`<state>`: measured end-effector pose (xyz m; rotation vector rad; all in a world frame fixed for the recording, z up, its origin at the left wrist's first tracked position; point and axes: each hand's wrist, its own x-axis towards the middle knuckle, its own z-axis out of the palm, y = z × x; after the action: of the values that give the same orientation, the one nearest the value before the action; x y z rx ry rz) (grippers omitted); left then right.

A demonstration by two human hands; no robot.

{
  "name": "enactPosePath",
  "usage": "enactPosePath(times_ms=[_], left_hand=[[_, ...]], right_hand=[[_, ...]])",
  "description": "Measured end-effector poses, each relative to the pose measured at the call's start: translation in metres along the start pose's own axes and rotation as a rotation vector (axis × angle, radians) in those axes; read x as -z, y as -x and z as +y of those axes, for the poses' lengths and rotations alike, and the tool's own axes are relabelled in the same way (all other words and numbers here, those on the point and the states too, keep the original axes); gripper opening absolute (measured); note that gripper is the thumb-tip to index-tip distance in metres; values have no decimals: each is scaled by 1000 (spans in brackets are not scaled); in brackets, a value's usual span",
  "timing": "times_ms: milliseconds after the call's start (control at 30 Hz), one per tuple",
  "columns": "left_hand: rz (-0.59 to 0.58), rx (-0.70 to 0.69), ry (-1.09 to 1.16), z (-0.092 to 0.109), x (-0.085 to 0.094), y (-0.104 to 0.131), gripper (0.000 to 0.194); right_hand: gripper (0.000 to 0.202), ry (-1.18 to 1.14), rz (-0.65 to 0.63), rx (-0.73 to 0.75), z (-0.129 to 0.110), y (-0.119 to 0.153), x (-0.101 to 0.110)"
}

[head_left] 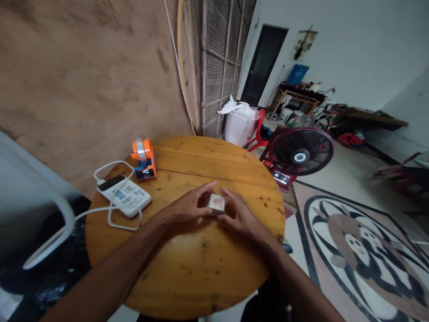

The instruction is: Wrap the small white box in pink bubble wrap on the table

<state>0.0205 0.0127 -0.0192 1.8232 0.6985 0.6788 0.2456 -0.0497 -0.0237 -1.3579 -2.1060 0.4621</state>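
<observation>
Small whitish box (217,203), red-printed top, on wooden table (187,277).

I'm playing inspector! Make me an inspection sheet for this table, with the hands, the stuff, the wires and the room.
Surface: round wooden table, with dark spots and a dark seam.
Things at hand: small pale block with a red mark on top, on the table.
Clutter: white power bank with printing on it; orange-and-blue object behind it.
Hands: left hand and right hand curve around opposite sides of the block; how firmly they grip is unclear.
Cables: white cable plugged into the power bank, looping around and across it.
Surroundings: fan, white sack, panda floor picture.
</observation>
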Motion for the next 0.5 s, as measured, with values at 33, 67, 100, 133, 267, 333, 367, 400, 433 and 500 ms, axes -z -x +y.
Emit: enactPosePath(times_ms=[33,67,100,133,267,333,367,400,433,500], left_hand=[[-2,-4,-16,0,2,0,84],[1,-4,-38,0,5,1,85],[6,0,-62,1,7,1,85],[8,8,-81,1,9,2,85],[-25,17,-154,2,9,4,88],[-26,4,-204,2,4,3,89],[-19,-2,-221,2,1,3,89],[-7,-6,-231,2,-2,2,88],[10,-9,-239,2,-5,2,87],[55,-9,-260,2,-9,0,85]], right_hand=[[77,-4,0,-14,1,5,3],[81,-5,5,-44,3,10,5],[83,-1,9,-90,4,16,7],[83,9,11,-145,6,21,9],[87,74,-32,-281,8,37,11],[86,97,-34,-281,6,38,11],[85,105,-32,-280,5,37,10],[84,112,-28,-279,4,36,10],[83,116,-25,-278,4,35,10],[81,118,-22,-269,5,34,9]])
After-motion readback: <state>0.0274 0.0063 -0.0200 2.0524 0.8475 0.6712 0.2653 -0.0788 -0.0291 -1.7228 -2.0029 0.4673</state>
